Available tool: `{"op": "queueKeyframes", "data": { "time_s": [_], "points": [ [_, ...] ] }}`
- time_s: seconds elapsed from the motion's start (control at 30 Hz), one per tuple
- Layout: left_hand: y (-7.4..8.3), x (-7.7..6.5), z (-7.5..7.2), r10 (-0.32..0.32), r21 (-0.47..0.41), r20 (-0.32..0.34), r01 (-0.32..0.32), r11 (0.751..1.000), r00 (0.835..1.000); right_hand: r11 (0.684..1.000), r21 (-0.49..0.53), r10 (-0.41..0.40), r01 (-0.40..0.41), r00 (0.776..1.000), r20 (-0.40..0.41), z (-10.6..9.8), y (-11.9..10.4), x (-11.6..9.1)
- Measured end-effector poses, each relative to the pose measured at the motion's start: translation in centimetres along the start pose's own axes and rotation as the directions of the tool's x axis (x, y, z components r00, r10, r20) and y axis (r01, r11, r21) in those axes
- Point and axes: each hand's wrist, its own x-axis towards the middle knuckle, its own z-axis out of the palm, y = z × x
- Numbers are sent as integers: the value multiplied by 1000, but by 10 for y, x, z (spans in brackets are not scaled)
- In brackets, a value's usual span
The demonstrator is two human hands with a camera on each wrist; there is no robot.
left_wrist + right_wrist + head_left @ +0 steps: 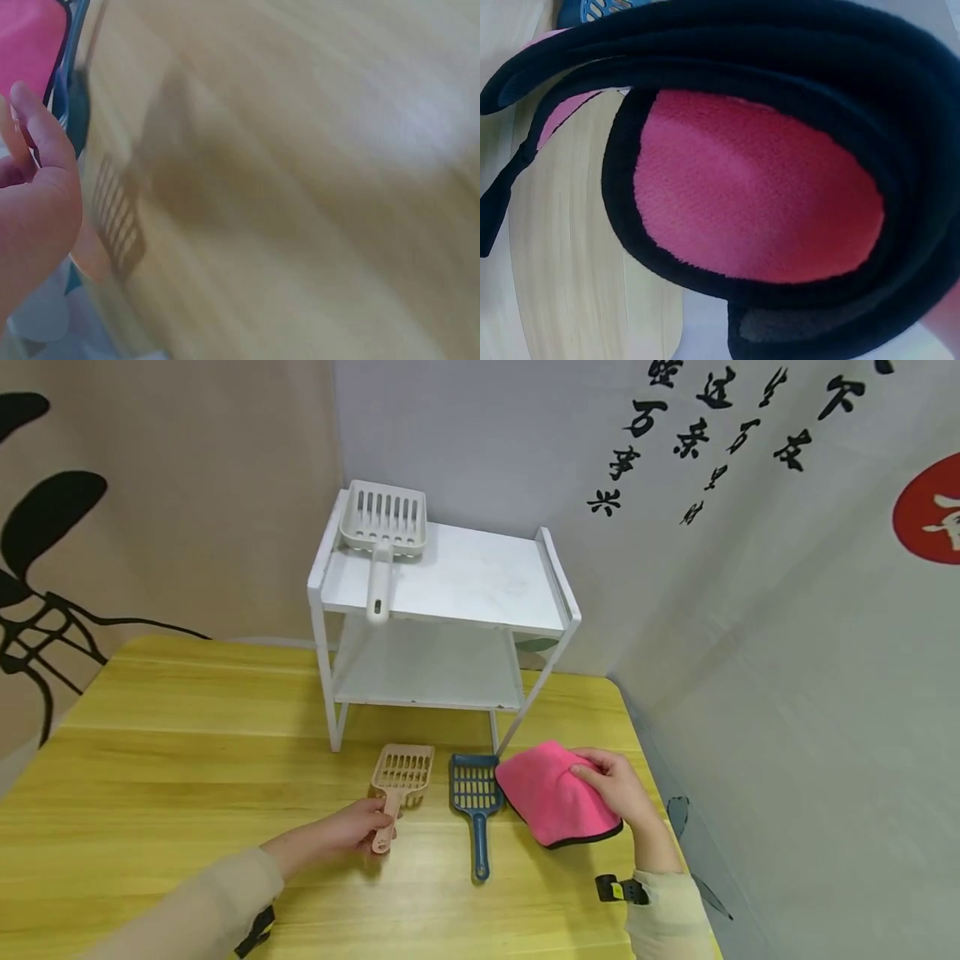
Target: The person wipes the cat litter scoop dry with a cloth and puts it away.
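Note:
My left hand grips a peach-coloured litter scoop by its handle, low over the wooden table, slotted head pointing away. In the left wrist view the slotted shadow of its head falls on the wood beside the hand. A dark blue litter scoop lies on the table between the hands, handle toward me. To its right, my right hand pinches a pink cloth with a black hem, whose left corner overlaps the blue scoop's head. Pink cloth edged in black fills much of the right wrist view.
Behind the scoops stands a white two-tier shelf. On its top board a pale grey litter scoop rests at the left, its handle jutting past the front edge. The yellow wooden table ends close beyond my right arm, near a curtain.

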Motion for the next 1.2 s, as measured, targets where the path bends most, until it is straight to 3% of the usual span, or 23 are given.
{"op": "queueKeyframes", "data": {
  "time_s": [0.2,0.4,0.63,0.8,0.93,1.07,1.2],
  "points": [
    [18,-20,-13,30,203,-41,-21,979,999,998,67,0,3,999,-41,0,-2,0],
    [33,-30,-26,50,268,-12,-45,962,999,993,114,-31,44,994,-108,-1,-9,0],
    [54,-30,-31,66,325,35,-74,943,997,990,127,-44,63,988,-147,13,-32,5],
    [63,-24,-29,66,315,24,-70,946,998,976,158,-137,149,987,-82,33,-44,13],
    [69,-20,-26,72,316,25,-76,946,997,975,172,-144,140,990,8,51,-51,17],
    [76,-16,-24,85,333,13,-84,939,996,977,149,-161,150,985,67,68,-58,21],
    [85,-10,-21,88,346,-11,-79,935,996,974,90,-220,210,968,118,84,-63,25]
  ]
}}
